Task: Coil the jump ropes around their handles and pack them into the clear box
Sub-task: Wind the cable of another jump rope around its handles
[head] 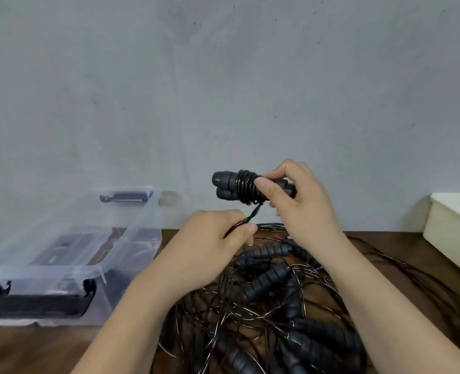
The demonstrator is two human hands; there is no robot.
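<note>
I judge this one rope nearly coiled. My right hand (301,195) grips a pair of black handles (227,184) at centre frame, raised above the counter (34,346), with several turns of cord (246,186) round their middle. My left hand (218,238), just below, pinches the short loose tail. The handles lie side by side, long axis roughly level, free ends pointing to the frame's left, toward the clear box (69,255) at lower left. Dark shapes show through the box, but I cannot tell whether they are packed ropes. Much is left: a tangled pile of ropes (272,292) sprawls at lower centre.
</note>
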